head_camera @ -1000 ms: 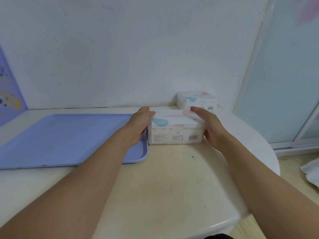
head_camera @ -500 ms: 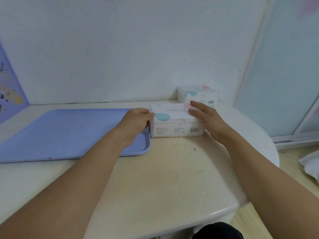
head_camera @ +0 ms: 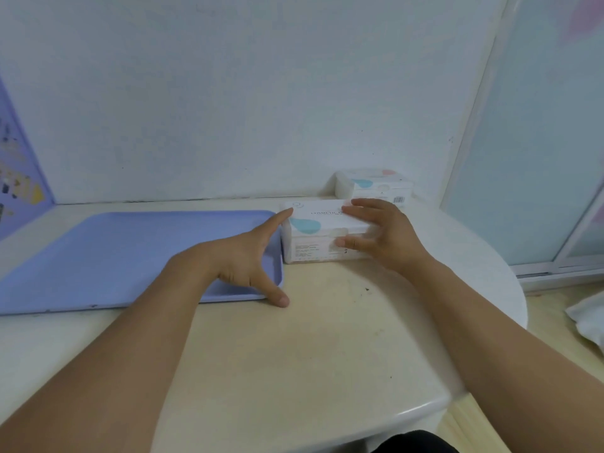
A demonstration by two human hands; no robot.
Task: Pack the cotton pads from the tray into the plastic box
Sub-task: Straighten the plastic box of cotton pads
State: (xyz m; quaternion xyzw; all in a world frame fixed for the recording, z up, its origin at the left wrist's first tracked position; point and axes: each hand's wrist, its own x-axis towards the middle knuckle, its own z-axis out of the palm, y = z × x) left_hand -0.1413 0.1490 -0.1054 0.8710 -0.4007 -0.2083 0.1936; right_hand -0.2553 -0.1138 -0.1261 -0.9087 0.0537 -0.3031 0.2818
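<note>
**Entry: box of pads on the surface, both hands at it**

Head view.
- Surface (head_camera: 327,338): cream, rounded edge at right, set against a white wall.
- Tray (head_camera: 114,256): lilac, flat, left half of the surface. No loose pads show on it.
- Box (head_camera: 322,238): white, lid down, teal drop on its label, just beside the tray's right rim. Contents hidden; whether pads are inside cannot be told.
- Second box (head_camera: 372,186): same make, behind the first, near the wall.
- Left hand (head_camera: 242,259): open, fingers spread; forefinger touches the box's upper left corner, thumb points down to the surface. Holds nothing.
- Right hand (head_camera: 382,233): fingers loosely spread over the box's right end, upper fingers on the lid, a lower one against the front. A touch rather than a firm grip.
- White cloth (head_camera: 588,318): on the floor, far right.

Risk, as judged: with neither hand clamped, a push from one side may slide the light box against the tray rim or back into the second box. Lifting by the lid alone may pop it open.
</note>
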